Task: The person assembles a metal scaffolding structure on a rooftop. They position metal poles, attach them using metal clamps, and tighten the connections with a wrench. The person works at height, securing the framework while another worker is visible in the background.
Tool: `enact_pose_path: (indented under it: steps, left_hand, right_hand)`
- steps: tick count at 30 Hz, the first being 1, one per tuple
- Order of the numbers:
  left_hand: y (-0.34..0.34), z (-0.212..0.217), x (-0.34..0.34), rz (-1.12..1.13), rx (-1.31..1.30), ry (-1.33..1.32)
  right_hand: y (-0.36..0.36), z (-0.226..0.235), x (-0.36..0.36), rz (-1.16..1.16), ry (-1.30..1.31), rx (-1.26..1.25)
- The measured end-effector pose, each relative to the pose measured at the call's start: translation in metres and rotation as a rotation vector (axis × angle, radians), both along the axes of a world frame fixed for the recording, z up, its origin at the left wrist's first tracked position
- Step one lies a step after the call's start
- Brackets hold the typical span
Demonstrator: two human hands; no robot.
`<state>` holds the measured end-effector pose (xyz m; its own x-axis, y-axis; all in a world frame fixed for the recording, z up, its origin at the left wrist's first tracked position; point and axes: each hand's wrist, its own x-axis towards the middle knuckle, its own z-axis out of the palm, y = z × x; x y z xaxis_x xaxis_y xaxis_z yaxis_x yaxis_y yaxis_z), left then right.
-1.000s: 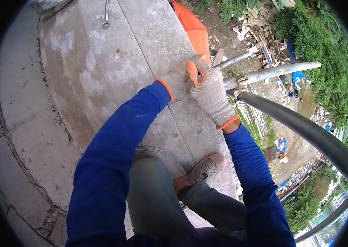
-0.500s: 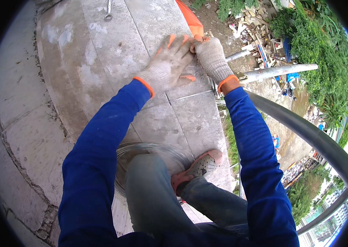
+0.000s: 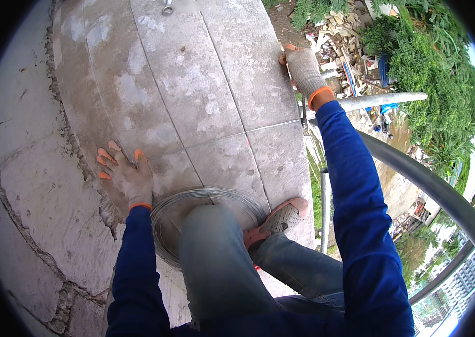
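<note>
My left hand (image 3: 129, 178), in a pale work glove with orange fingertips and cuff, rests with fingers spread on the left side of the grey boards (image 3: 192, 73). My right hand (image 3: 306, 68), in a matching glove, is closed at the boards' right edge; what its fingers hold is hidden. A thin straight wire (image 3: 271, 127) crosses the boards from that edge toward the left hand. Below it, a coil of wire (image 3: 161, 236) lies around my bent knee. The ring end of a spanner (image 3: 167, 9) shows at the top.
Metal pipes (image 3: 383, 101) and a thick dark curved rail (image 3: 434, 177) run beyond the right edge. Far below are scrap wood (image 3: 341, 42) and green bushes (image 3: 417, 56). Cracked concrete (image 3: 29, 185) borders the boards on the left.
My left hand has moved down and left, away from my right hand. My right hand has shifted slightly right along the boards' edge. The orange sheet at the top has left the view.
</note>
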<state>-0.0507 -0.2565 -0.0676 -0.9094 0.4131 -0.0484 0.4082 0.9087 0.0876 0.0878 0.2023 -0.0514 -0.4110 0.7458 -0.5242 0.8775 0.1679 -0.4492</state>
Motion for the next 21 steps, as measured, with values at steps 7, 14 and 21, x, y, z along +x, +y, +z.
enact_pose_path:
  steps: [7, 14, 21]
  left_hand:
    - [0.003, 0.006, 0.003, 0.019, -0.029, -0.02]
    - [-0.008, 0.001, 0.004, 0.033, -0.121, -0.007]
    - [0.011, 0.008, -0.003, 0.056, -0.152, -0.101]
  right_hand:
    - [-0.006, -0.006, 0.0, 0.0, -0.03, 0.119]
    - [0.015, -0.037, 0.0, 0.886, -0.516, 0.685]
    - [0.055, -0.071, 0.013, 0.958, -0.597, 0.6]
